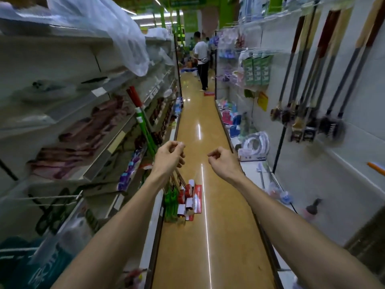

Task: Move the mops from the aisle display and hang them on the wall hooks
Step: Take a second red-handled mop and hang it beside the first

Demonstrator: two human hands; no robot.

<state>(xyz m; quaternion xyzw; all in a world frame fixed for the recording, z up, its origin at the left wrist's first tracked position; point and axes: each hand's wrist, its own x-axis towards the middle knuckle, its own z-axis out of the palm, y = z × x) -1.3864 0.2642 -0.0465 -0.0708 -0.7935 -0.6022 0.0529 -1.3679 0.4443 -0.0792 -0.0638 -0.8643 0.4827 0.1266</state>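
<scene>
2 bare forearms reach out from the camera. The left hand (169, 155) and right hand (224, 161) hover over the floor (218, 236), fingers loosely curled, neither holding anything.

Just below and left of the left hand stand the mops (185, 197) to be moved. Their red- and green-labelled heads are bunched on the floor, and a green-and-red handle (143, 122) leans up on the shelf (116, 142) beyond that hand. Right of the right hand and higher, the hung mops (308, 128) crowd together on the wall (364, 101). Far past both hands a person (202, 59) stands in the aisle.

Risks: pulling 1 mop from the bunch could topple the rest. In so narrow an aisle, a long handle swung across may strike shelf goods or knock the hung mops. The hooks themselves are too blurred to make out.
</scene>
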